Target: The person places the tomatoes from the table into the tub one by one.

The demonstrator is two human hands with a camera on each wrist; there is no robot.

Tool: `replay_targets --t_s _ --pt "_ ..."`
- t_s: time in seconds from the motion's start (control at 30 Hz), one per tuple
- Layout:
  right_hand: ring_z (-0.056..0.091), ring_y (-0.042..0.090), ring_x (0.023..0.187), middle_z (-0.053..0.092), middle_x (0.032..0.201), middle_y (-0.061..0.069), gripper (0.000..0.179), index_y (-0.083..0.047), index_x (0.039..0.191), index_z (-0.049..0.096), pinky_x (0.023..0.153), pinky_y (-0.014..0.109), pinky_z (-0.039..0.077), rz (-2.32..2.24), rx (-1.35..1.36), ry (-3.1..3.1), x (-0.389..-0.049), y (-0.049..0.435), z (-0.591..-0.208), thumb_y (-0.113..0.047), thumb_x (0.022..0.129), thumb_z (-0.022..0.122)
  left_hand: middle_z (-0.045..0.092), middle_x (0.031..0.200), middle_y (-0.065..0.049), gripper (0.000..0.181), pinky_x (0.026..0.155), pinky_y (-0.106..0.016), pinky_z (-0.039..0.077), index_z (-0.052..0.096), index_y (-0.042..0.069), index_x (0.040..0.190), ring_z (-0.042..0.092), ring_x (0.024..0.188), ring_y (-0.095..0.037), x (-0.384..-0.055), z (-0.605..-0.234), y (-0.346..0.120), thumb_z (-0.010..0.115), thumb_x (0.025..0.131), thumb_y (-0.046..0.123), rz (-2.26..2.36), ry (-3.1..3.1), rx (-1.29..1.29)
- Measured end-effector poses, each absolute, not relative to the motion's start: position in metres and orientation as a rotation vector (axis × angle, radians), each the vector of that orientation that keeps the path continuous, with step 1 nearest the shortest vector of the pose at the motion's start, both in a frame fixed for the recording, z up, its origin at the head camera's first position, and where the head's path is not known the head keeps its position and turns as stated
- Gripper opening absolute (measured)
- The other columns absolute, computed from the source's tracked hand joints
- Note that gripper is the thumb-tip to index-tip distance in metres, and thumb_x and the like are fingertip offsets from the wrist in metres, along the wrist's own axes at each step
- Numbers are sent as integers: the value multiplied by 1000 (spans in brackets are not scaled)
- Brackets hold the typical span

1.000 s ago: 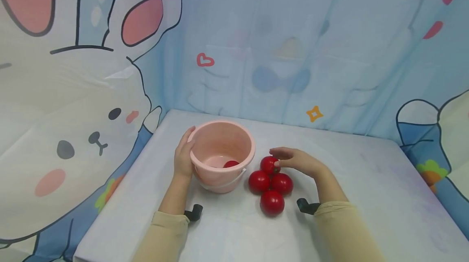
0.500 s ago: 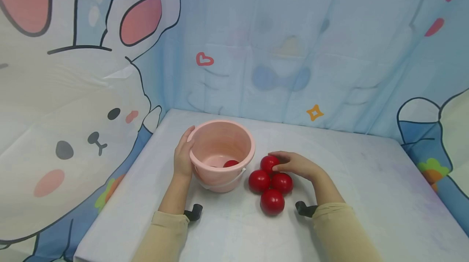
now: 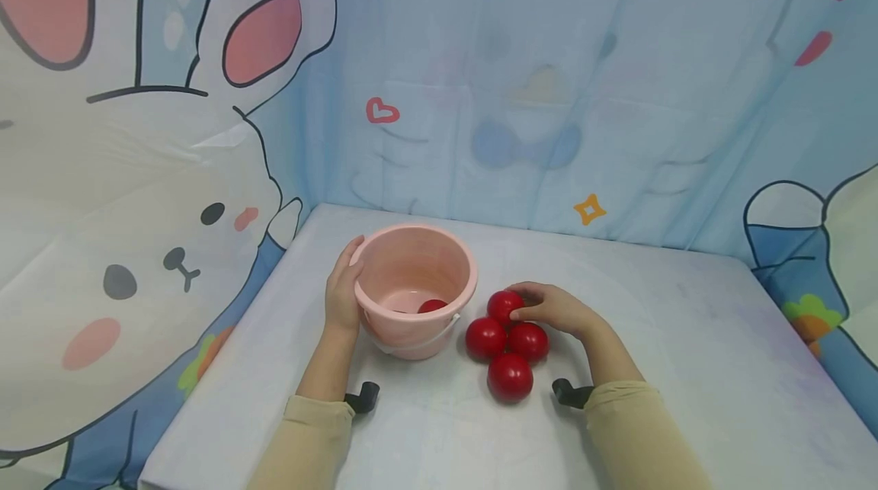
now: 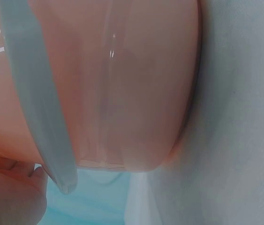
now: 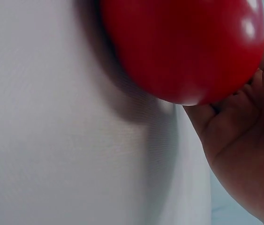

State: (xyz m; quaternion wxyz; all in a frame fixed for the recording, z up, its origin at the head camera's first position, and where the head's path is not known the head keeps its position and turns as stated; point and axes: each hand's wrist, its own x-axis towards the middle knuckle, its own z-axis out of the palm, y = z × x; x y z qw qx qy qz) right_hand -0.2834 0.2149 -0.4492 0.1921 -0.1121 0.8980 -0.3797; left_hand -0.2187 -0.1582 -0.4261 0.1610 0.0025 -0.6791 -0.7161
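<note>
Right hand pinches the rearmost smooth, glossy red tomato-like ball, just lower right of frame centre, where a straight-up lift should spare its three red neighbours, left hand gripping the round pale-pink plastic-looking bucket, lower centre.

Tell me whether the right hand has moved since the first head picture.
Yes, slightly: judged against the nearest tomato, the right hand has shifted down the head picture, toward the person, and now grips the farthest tomato.
</note>
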Motion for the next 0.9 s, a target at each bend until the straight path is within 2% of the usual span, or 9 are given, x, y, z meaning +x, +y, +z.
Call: replay_targets --t_s 0.37,0.63,0.9 --pt "53 26 127 62 131 1 66 -29 133 58 99 53 50 -1080 -323 2563 -281 216 -447 -49 74 81 44 152 15 47 123 -38 26 46 35 146 32 146 -6 -217 -425 -157 38 100 31 -2061 -1942 6" --pt "54 27 126 62 131 1 70 -29 135 56 99 52 51 -1097 -361 2573 -282 217 -427 -52 74 81 46 151 16 47 122 -43 27 47 38 144 35 146 -8 -217 -425 -156 38 98 34 -2012 -1967 26" --pt "58 26 122 64 128 1 68 -29 135 55 98 53 51 -1115 -405 2590 -285 219 -402 -52 75 80 45 151 19 46 122 -43 28 47 40 144 35 145 -7 -215 -423 -155 37 99 35 -2013 -1977 46"
